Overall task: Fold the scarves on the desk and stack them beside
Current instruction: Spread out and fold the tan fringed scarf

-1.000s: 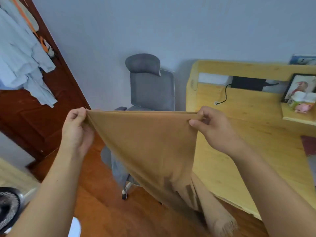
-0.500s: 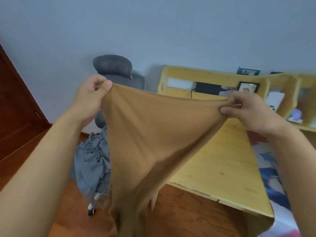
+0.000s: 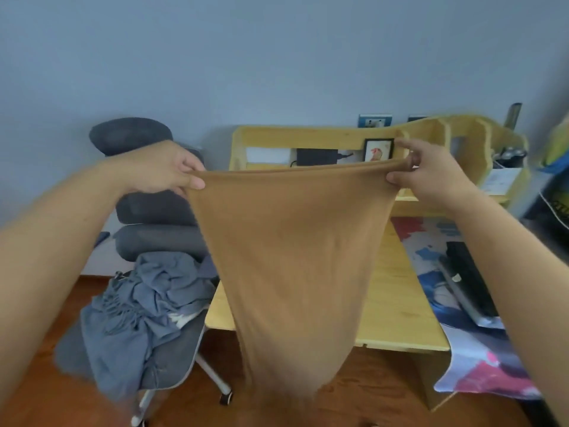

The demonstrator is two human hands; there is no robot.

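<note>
**Tan scarf held up by its top edge, desk right behind it**

Tan scarf (image 3: 295, 257) is up in the air between both hands. Left hand (image 3: 160, 169) pinches the top-left corner with thumb and curled fingers, right hand (image 3: 426, 171) pinches the top-right corner the same way — so both are closed on the cloth, neither is free. The top edge runs taut and roughly level from one hand to the other, and the rest hangs straight down, narrowing toward the bottom, where it blurs out near the floor.

So the long axis is vertical right now, dropping below the hands, and both hands sit about equally far from it. The wooden desk (image 3: 397, 306) is just past the hanging cloth, a bit toward the right hand's side. My guess is the fold comes next, either by bringing the two corners together or by laying the cloth down on the bare wood first.

Further out: a grey scarf (image 3: 138, 312) lies crumpled on the seat of the office chair (image 3: 132, 137) to the left, not folded yet. A colourful mat (image 3: 437, 291) covers the desk's right side.
</note>
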